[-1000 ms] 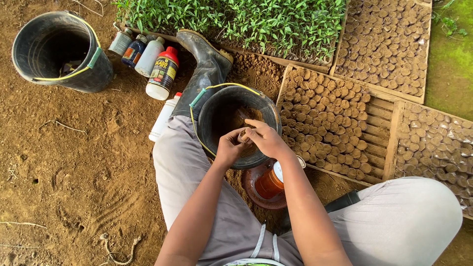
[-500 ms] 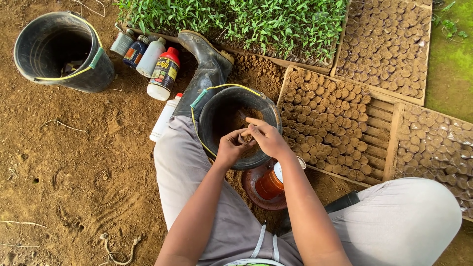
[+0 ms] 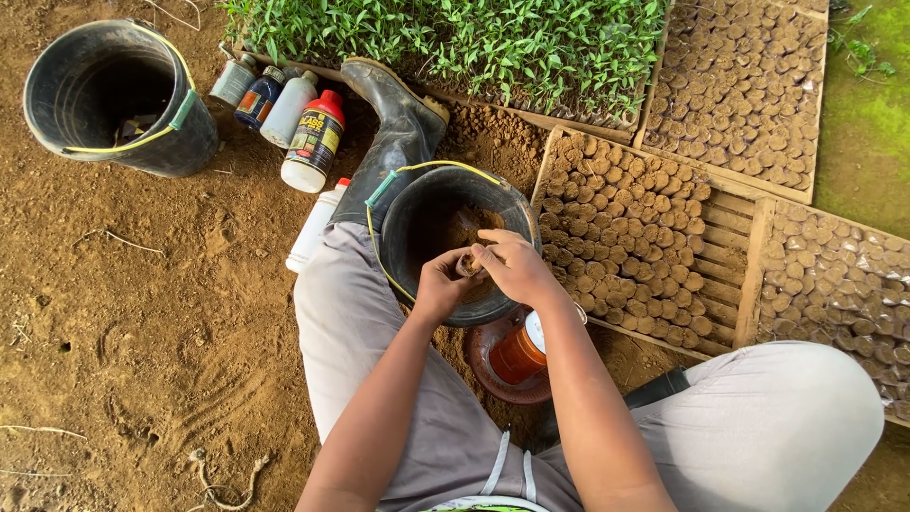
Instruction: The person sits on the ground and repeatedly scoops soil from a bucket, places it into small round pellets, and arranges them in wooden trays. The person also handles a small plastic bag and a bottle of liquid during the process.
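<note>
**Soil plug pressed over the bucket**

Both hands meet above the black bucket wedged between the knees. The left hand and right hand are curled closed around a small soil plug. It looks light, crumbly and easily crushed; best cradled around its sides with gentle fingertips.

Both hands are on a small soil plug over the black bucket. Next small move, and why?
Probably finish pressing the soil plug over the black bucket. The left hand cups it from below and the right hand pinches it from above, so it looks not yet released. The wooden tray to the right shows bare slats beside its rows of plugs, a likely spot afterwards.
</note>
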